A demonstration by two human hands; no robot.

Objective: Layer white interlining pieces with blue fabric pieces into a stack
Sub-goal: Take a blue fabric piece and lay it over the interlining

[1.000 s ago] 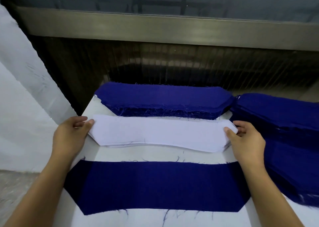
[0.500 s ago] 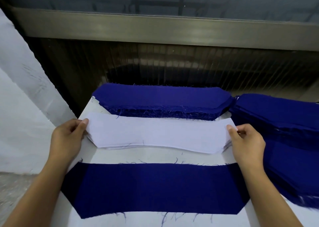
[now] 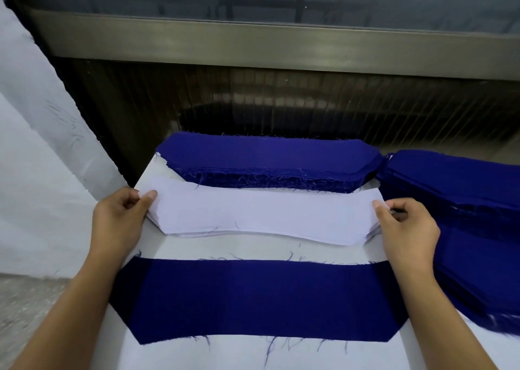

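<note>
Left hand and right hand each pinch one end of top white interlining piece, btw. blue fabric stack and single blue fabric piece.

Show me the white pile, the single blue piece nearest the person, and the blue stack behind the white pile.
white interlining pile [image 3: 267,214]: head view, middle of its top sheet.
single blue piece [image 3: 253,296]: head view, centre of the flat cloth.
far blue stack [image 3: 267,152]: head view, middle of its top face.
</note>
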